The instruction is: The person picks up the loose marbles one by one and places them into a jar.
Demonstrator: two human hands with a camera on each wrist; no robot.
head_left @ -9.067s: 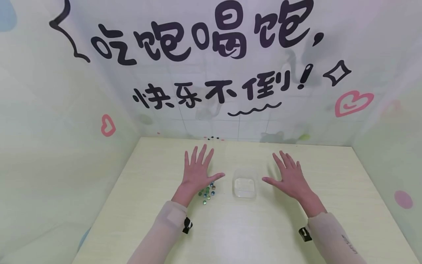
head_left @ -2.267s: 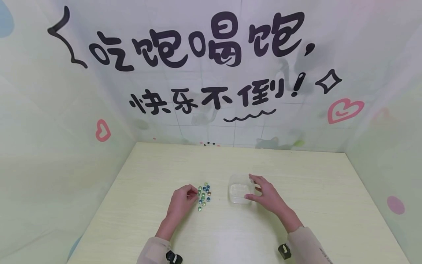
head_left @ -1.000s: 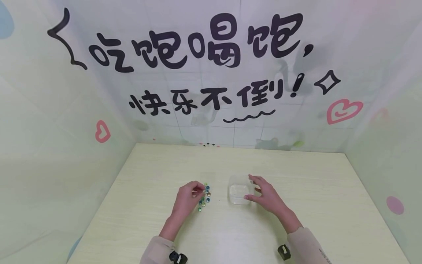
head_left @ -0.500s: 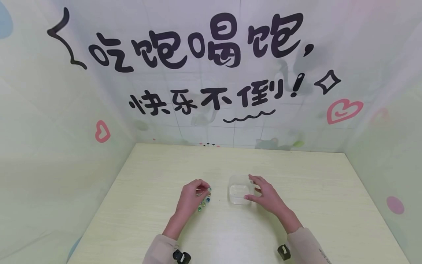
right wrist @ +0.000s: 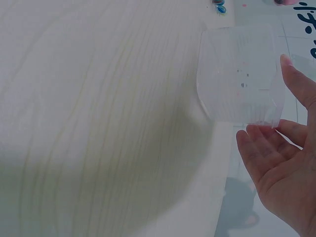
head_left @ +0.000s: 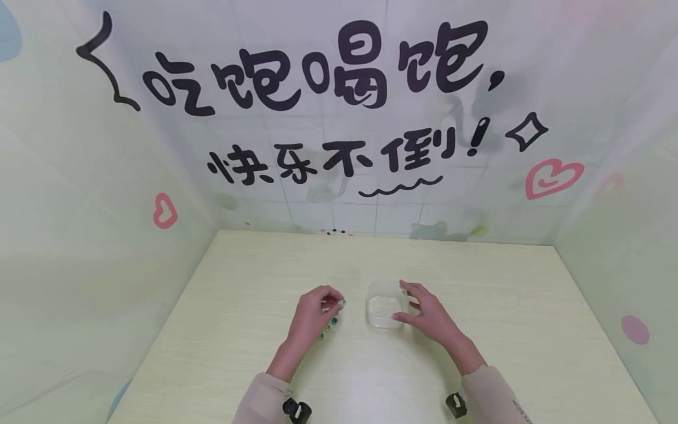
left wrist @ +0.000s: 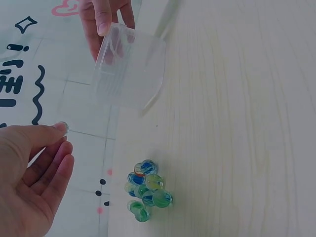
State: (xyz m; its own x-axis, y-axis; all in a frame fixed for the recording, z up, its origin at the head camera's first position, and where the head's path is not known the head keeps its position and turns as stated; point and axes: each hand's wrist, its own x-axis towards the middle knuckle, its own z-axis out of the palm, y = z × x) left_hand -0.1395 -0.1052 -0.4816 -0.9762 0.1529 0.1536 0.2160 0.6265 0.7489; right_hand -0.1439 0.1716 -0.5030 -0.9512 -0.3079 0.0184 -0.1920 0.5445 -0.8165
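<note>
My left hand [head_left: 311, 315] pinches a clear glass marble [left wrist: 64, 127] between thumb and forefinger, raised above the table. Several blue and green marbles [left wrist: 162, 198], one with a touch of orange, lie in a cluster beneath that hand; the head view has them partly hidden by it. To the right of them stands a clear plastic box [head_left: 377, 288], upright and open-topped, with no marble visible inside. My right hand [head_left: 430, 313] holds this box at its right side, the thumb near the rim and the fingers along the wall, as the right wrist view shows.
The pale wood-grained table [head_left: 477, 330] carries the marbles and the box. A printed curtain [head_left: 296, 129] with black lettering and pink hearts hangs behind the table and along both sides. Each sleeve has a black wrist mount [head_left: 457, 405].
Earlier my open hands hovered apart over the table. The right hand then took the box's side and stayed. My left hand reached the marbles, picked one up and moved right towards the box.
</note>
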